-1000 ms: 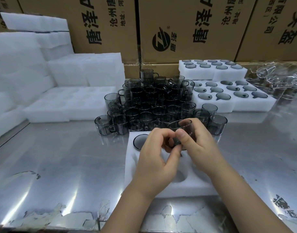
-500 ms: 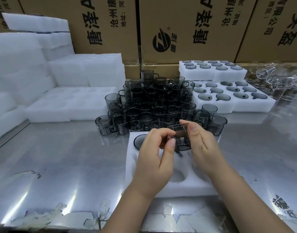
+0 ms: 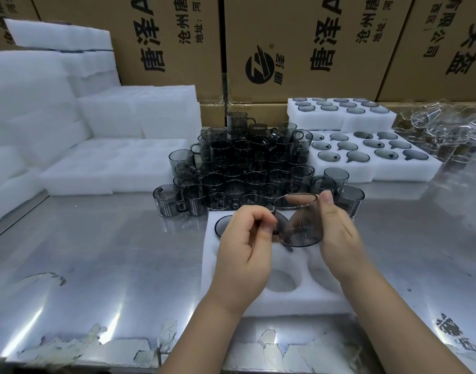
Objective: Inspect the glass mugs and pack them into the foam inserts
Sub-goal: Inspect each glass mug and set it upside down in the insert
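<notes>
Mug point(image 3: 298, 225) tipped further, left hand point(image 3: 245, 252) pinching, right hand point(image 3: 339, 233) cradling

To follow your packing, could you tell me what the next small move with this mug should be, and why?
Probably lower the mug into an empty pocket of the foam insert. The left hand pinches its handle, the right hand holds its side, and it hangs tilted above the foam, near a packed mug.

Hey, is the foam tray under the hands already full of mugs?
No, the foam tray shows an empty round pocket near its front, and the held mug is above it, not seated.
</notes>
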